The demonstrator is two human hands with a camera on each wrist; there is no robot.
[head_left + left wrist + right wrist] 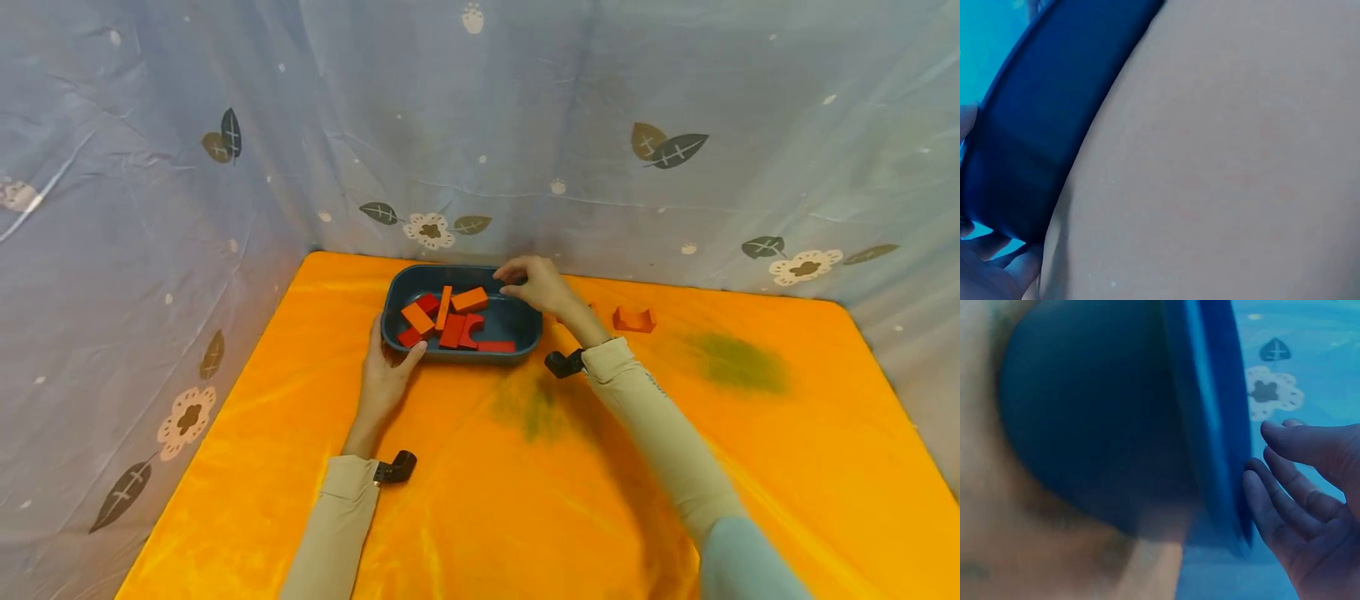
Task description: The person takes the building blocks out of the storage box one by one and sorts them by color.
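A dark blue oblong tub point(462, 358) holds several red and orange building blocks, among them an orange block point(417, 318), a red arch block point(471, 330) and a flat red block point(497, 347). My left hand point(381, 379) grips the tub's front left corner, thumb at the rim and fingers along the outer wall. In the left wrist view the tub's side point(1041, 119) lies between thumb and fingers. Over the tub's back right part is my right hand point(536, 283), fingers loosely bent. The right wrist view shows nothing between its thumb and fingers, with fingertips near the rim.
An orange block with a curved cutout point(634, 321) lies on the yellow cloth point(480, 467) right of the tub. Another orange piece point(592, 307) is partly hidden behind the right wrist. A patterned grey curtain point(555, 150) hangs close behind the tub.
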